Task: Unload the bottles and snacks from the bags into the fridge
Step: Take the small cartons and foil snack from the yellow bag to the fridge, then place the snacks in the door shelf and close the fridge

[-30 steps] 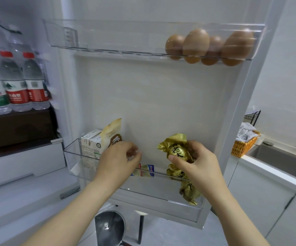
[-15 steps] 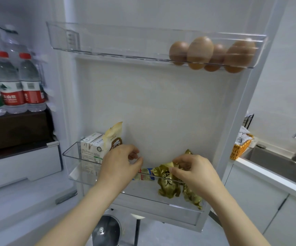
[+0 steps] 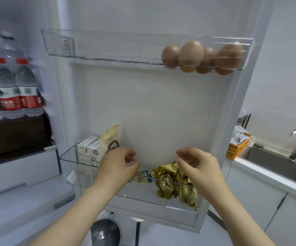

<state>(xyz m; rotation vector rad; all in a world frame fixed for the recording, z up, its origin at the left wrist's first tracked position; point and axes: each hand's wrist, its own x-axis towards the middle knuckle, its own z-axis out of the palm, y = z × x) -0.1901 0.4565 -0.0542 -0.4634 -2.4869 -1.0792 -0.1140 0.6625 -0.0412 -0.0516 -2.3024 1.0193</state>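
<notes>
Both hands, left [image 3: 116, 167] and right [image 3: 199, 170], hover loosely open and empty over the lower door bin [image 3: 69, 164], the gold snacks [image 3: 174, 185] lying at its right end; stowing looks done, next reach for the bags.

Four eggs [image 3: 190, 55], three water bottles [image 3: 6, 89] in view — two gold snack packets [image 3: 166, 185], one carton [image 3: 87, 151].
</notes>
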